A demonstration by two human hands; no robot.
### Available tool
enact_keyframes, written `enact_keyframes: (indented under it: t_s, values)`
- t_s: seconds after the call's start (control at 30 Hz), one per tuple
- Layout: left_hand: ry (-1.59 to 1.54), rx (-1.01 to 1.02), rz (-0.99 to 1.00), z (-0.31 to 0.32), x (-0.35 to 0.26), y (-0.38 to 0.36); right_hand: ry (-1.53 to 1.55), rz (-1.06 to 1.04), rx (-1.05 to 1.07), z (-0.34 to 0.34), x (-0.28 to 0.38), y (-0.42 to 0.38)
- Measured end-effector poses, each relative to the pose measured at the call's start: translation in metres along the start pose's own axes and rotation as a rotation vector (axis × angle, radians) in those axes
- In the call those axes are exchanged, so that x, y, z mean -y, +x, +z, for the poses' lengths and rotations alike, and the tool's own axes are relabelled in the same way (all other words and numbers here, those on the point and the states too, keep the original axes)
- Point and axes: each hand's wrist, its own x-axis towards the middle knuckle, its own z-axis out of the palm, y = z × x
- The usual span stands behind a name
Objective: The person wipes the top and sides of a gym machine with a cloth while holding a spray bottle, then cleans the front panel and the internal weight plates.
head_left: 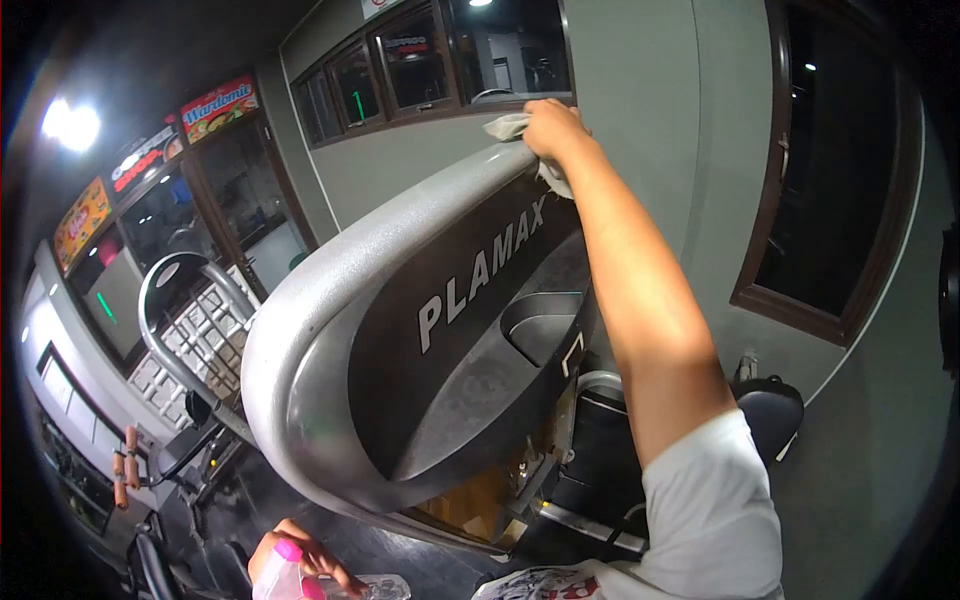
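Note:
My right hand [556,132] reaches up to the far upper end of a gym machine's grey and black cover [330,255], which carries the word PLAMAX. A pale cloth [553,181] is bunched under its closed fingers, against the cover's rounded edge. Low in the picture, my left hand [300,552] is wrapped round a clear spray bottle [278,575] with a pink top. The frame's bottom edge cuts off part of the bottle.
Below the cover are a metal frame and a black padded seat [775,410]. Other gym equipment [190,290] with bars and orange-brown grips stands on the left. Behind are a grey wall [650,130], a window band [410,65] and a dark framed door [830,170].

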Motion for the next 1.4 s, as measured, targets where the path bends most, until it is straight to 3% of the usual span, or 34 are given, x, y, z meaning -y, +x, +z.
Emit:
enact_keyframes:
  t_s: [0.07, 0.17, 0.3, 0.37, 0.4, 0.43, 0.5, 0.6, 0.77, 0.97, 1.03, 1.13, 1.23, 1.3, 1.4]
  values:
    - [0.039, -0.022, 0.025, 0.010, -0.002, -0.007, 0.032, -0.024, -0.008, 0.027, -0.043, 0.046]
    - [0.108, -0.043, 0.081, 0.020, -0.004, -0.016, 0.324, -0.015, -0.104, 0.058, -0.092, 0.064]
    - [0.251, -0.053, 0.190, 0.034, 0.004, -0.025, 0.457, -0.073, -0.314, 0.061, -0.095, 0.014]
    - [0.340, -0.079, 0.227, 0.052, 0.011, -0.022, 0.446, -0.119, -0.310, 0.063, -0.103, -0.009]
    - [0.345, -0.168, 0.141, 0.074, 0.004, -0.019, 0.439, -0.124, -0.305, 0.066, -0.108, -0.022]
    - [0.348, -0.122, 0.150, 0.074, 0.011, -0.015, 0.432, -0.131, -0.299, 0.070, -0.111, -0.036]
    - [0.498, -0.018, 0.147, 0.080, 0.014, -0.005, 0.388, -0.095, -0.153, 0.063, -0.116, -0.064]
    - [0.585, -0.065, 0.206, 0.104, 0.012, 0.006, 0.303, -0.147, 0.116, 0.068, -0.143, -0.074]
    - [0.670, -0.189, 0.168, 0.112, 0.013, 0.004, 0.449, -0.213, 0.041, 0.061, -0.131, -0.096]
    - [0.725, -0.258, 0.188, 0.113, 0.012, 0.004, 0.784, -0.522, -0.030, 0.026, -0.033, -0.177]
    - [0.682, -0.267, 0.163, 0.106, 0.012, 0.004, 0.738, -0.756, -0.195, 0.029, -0.006, -0.203]
    - [0.532, -0.312, 0.091, 0.093, 0.017, 0.012, 0.260, -0.810, -0.380, 0.023, 0.033, -0.252]
    - [0.515, -0.317, 0.119, 0.081, 0.019, 0.018, 0.202, -0.703, 0.123, 0.019, 0.033, -0.281]
    - [0.579, -0.285, 0.191, 0.074, 0.024, 0.020, 0.169, -0.726, 0.165, 0.010, 0.022, -0.293]
    - [0.532, -0.251, 0.147, 0.070, 0.023, 0.020, 0.195, -0.727, 0.208, 0.002, 0.021, -0.305]
